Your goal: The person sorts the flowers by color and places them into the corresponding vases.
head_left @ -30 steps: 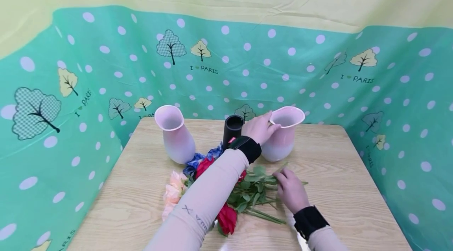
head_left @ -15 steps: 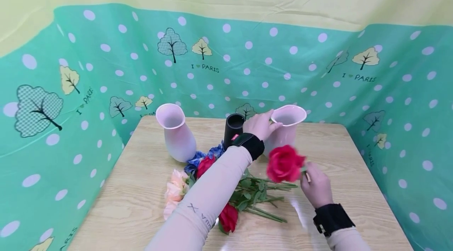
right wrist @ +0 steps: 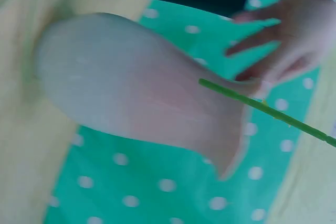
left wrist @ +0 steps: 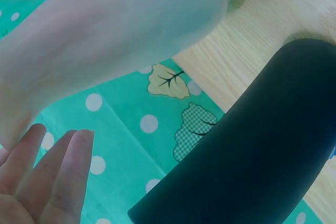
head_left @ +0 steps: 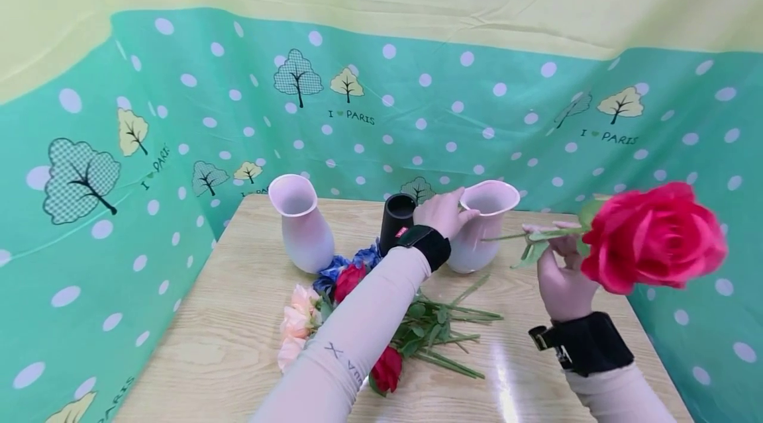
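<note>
— Red rose [head_left: 652, 237], right of frame, raised well above the table [head_left: 226, 343]; stem [head_left: 507, 235] lying almost level, tip aimed toward the mouth of the right-hand vase [head_left: 479, 228]. Pinched by the right hand [head_left: 563, 281] just behind the bloom.

— And the left hand [head_left: 444, 211]?

— Resting against the neck of that same vase, thumb at the rim, fingers fairly straight, more a steadying touch than a grip. Seen from the left wrist as loosely extended fingers [left wrist: 47, 177] beside the pale vase wall.

— Advice for getting the stem in cleanly?

— Probably best to tip the bloom upward so the stem points down, bring the tip over the centre of the opening, then lower slowly. Worth keeping the steadying touch on the neck, since a narrow-based vase could rock if the stem catches the flared lip.

— Anything in the containers?

— Right-hand vase looks empty from above. Same for the second pink-white vase [head_left: 301, 224] centre left. Black cylinder [head_left: 396, 221] between the two, open-topped, contents impossible to tell.

— Around them?

— Loose pile of flowers [head_left: 381, 317] in the lower middle: red, peach and blue heads, green stems fanned toward the right.
</note>
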The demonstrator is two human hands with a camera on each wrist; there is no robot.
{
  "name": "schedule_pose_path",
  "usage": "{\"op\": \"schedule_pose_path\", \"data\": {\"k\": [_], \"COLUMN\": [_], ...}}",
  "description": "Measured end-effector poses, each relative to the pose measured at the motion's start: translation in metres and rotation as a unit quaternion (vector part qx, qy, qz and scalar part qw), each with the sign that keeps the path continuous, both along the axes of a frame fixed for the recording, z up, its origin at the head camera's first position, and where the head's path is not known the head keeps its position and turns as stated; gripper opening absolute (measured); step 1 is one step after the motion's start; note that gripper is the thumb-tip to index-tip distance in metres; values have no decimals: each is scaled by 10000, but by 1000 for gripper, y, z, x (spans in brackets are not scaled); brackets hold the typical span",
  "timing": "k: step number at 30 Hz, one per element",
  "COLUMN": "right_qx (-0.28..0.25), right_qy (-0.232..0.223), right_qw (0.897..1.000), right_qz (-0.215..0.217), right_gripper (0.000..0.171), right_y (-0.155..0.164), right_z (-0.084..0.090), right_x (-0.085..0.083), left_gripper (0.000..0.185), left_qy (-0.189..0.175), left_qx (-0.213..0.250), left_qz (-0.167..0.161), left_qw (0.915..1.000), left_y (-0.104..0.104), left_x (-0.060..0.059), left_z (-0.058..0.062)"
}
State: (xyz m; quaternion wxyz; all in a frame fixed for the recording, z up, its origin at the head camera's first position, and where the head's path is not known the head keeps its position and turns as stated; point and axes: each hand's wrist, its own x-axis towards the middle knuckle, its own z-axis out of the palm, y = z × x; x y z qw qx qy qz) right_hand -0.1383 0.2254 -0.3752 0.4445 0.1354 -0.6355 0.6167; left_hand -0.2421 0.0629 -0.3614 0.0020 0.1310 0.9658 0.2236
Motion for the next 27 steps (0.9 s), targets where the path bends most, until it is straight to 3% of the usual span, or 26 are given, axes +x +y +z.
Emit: {"op": "schedule_pose_path", "data": {"k": [6,11,18,27], "right_qx": [-325,41,961,1446], "right_qy": [920,439,-296,-990], "right_qw": [9937,9990,9917,9811], "right_qz": [555,-44,-795,-822], "right_gripper": [28,29,17,8], "right_y": [-5,-7,-8,-10], "right_z": [40,54,45,31], "right_x": [-12,-21,-31,-41], "left_gripper": [57,51,51,55], "left_qy": [14,97,125,112], "left_qx": [6,-46,-146,-215], "left_qz": [27,-1,35,54], "left_qw": [10000,9999,9998,9997], "left_y": [0,0,0,0], "left_x": [1,3,3,2], "left_z": [1,1,0,0]}}
